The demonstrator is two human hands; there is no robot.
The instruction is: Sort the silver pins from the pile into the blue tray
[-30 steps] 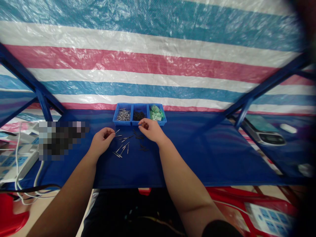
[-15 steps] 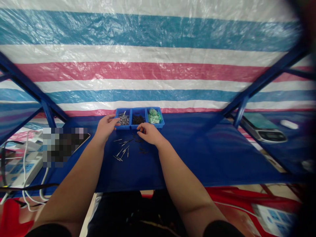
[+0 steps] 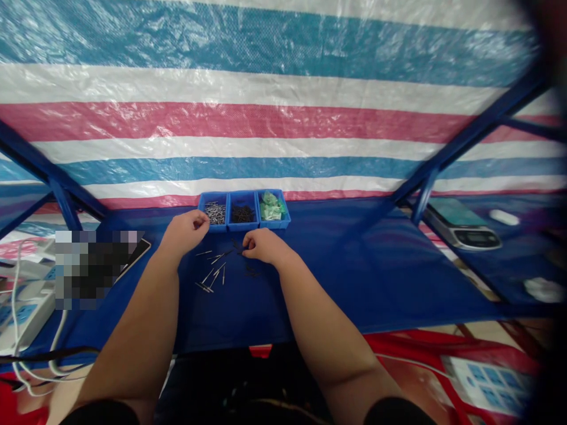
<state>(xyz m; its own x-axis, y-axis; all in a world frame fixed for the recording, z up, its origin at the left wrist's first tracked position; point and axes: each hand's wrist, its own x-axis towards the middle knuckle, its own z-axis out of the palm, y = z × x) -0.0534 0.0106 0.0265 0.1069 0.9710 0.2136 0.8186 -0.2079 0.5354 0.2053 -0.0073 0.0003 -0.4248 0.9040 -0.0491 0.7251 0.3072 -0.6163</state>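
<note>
My left hand [image 3: 185,232] is closed at the front left of the blue bin of silver pieces [image 3: 215,213]; what its fingertips hold, if anything, is too small to tell. My right hand [image 3: 261,244] is closed just above the blue tabletop, in front of the bin of dark pieces [image 3: 243,214], near a few loose dark pieces [image 3: 251,270]. Its fingertips may hold something I cannot make out. Several thin silver pieces [image 3: 217,273] lie scattered between my forearms. The right-hand bin holds green plastic bags [image 3: 271,207].
A phone [image 3: 135,258] and a white power strip [image 3: 26,319] with cables are at the left. Blue frame bars [image 3: 465,139] slant at both sides. A scale [image 3: 465,227] stands at the right, with a striped sheet [image 3: 266,121] behind.
My left fingers have closed together. My right hand has come down from the middle bin's front edge to the tabletop, its fingers now closed. The camera view has shifted slightly.
</note>
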